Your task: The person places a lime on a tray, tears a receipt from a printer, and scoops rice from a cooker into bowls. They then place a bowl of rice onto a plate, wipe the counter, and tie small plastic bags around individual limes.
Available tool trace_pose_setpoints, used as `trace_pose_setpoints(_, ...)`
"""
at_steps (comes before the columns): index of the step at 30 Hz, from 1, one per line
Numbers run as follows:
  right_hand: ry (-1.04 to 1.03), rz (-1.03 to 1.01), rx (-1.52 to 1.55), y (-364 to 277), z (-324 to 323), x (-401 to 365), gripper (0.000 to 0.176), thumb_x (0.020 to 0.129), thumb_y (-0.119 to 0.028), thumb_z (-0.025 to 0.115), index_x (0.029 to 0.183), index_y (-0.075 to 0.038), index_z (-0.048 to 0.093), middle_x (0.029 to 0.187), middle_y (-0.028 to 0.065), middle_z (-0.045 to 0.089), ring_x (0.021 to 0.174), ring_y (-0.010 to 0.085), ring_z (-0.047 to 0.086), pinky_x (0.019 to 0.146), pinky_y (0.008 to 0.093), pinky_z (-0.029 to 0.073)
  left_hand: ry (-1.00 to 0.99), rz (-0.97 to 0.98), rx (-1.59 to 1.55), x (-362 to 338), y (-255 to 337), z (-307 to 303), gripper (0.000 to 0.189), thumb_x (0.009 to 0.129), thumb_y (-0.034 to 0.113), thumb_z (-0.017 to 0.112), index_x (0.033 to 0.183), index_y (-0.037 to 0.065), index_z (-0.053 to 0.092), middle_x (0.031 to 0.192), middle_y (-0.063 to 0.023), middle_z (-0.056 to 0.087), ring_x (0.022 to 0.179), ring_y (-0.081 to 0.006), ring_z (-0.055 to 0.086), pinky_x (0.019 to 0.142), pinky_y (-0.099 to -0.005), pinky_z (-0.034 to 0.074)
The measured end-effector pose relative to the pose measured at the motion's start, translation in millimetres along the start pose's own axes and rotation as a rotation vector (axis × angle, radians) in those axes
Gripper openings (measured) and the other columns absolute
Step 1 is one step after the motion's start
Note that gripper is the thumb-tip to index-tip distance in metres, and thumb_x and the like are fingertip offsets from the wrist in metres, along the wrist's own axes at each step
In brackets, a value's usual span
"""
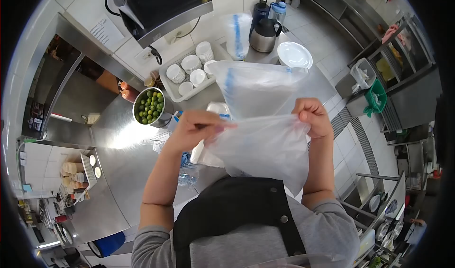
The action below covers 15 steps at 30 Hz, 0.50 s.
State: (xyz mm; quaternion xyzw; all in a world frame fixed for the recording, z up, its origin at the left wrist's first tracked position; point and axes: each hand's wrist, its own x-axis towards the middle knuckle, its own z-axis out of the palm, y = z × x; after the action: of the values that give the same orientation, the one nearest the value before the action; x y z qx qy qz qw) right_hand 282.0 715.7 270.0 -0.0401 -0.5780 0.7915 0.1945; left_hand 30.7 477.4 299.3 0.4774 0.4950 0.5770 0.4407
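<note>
**Handling a translucent plastic bag (265, 147)**

The right hand (314, 118) is pinching the upper edge; the left hand (193, 127) is meeting it, closure blurred beyond telling. The bag is hanging before the black apron (227, 199). Its mouth is probably being opened, calling next for parted layers.

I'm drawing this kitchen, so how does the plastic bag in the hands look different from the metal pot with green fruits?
The plastic bag is whitish and cloudy; the metal pot is silvery.
The bag is wrinkled and floppy, while the pot has a firm, round rim.
The bag is between the left hand and right hand; the pot stands on the counter, filled with green fruits.
</note>
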Motion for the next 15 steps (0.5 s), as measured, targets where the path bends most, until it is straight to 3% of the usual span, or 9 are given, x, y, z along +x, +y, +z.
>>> trace_pose_setpoints(3,0.080,-0.234,0.013,-13,-9,19,0.017,0.088,-0.014,0.074,0.083,0.000,0.065,0.073,-0.0010,0.058,0.065,0.0071,0.052,0.060,0.0237,0.040,0.258,0.102,0.348,34,-9,-3,0.012,0.088,0.007,0.072,0.097,0.000,0.077,0.073,-0.0016,0.063,0.053,-0.0058,0.051,0.049,-0.0229,0.038)
trace_pose_setpoints(6,0.298,-0.304,-0.206,-26,-12,37,0.011,0.088,-0.008,0.071,0.083,-0.002,0.064,0.073,-0.0021,0.055,0.066,0.0056,0.050,0.060,0.0222,0.039,0.458,0.232,0.470,81,-13,-14,0.015,0.083,0.006,0.077,0.097,0.000,0.076,0.075,-0.0002,0.062,0.062,-0.0031,0.046,0.052,-0.0197,0.036)
trace_pose_setpoints(9,0.652,-0.120,-0.485,-22,3,56,0.009,0.088,-0.002,0.068,0.083,-0.003,0.061,0.074,-0.0031,0.053,0.066,0.0043,0.048,0.058,0.0208,0.037,0.494,-0.150,0.094,123,-22,-24,0.017,0.083,0.010,0.078,0.097,0.000,0.075,0.080,0.0002,0.064,0.062,-0.0043,0.047,0.054,-0.0209,0.037)
trace_pose_setpoints(10,0.655,-0.079,-0.487,-11,0,60,0.007,0.090,-0.005,0.066,0.086,-0.004,0.060,0.075,-0.0039,0.053,0.065,0.0042,0.048,0.056,0.0202,0.039,0.413,-0.302,0.018,132,-34,-33,0.020,0.085,0.014,0.076,0.100,0.001,0.075,0.086,-0.0013,0.068,0.066,-0.0074,0.056,0.059,-0.0229,0.046)
trace_pose_setpoints(13,0.672,-0.083,-0.290,61,-44,67,0.004,0.092,-0.005,0.063,0.090,-0.005,0.059,0.076,-0.0048,0.054,0.067,0.0038,0.049,0.055,0.0214,0.041,0.310,-0.534,-0.455,144,-81,-51,0.022,0.091,0.014,0.069,0.107,0.000,0.072,0.093,-0.0043,0.071,0.076,-0.0114,0.066,0.068,-0.0281,0.056)
trace_pose_setpoints(14,0.581,0.050,-0.104,71,-53,59,0.005,0.095,-0.009,0.060,0.099,-0.006,0.061,0.084,-0.0023,0.058,0.076,0.0057,0.054,0.063,0.0229,0.047,0.313,-0.561,-0.493,147,-86,-52,0.024,0.091,0.013,0.068,0.111,0.001,0.070,0.095,-0.0042,0.070,0.077,-0.0118,0.066,0.069,-0.0286,0.056)
trace_pose_setpoints(15,0.585,0.009,-0.021,69,-34,50,0.008,0.096,-0.010,0.060,0.103,-0.005,0.061,0.089,-0.0011,0.059,0.081,0.0064,0.056,0.066,0.0233,0.049,0.316,-0.592,-0.534,148,-91,-51,0.025,0.091,0.013,0.066,0.114,0.001,0.068,0.097,-0.0041,0.070,0.079,-0.0123,0.067,0.071,-0.0291,0.057)
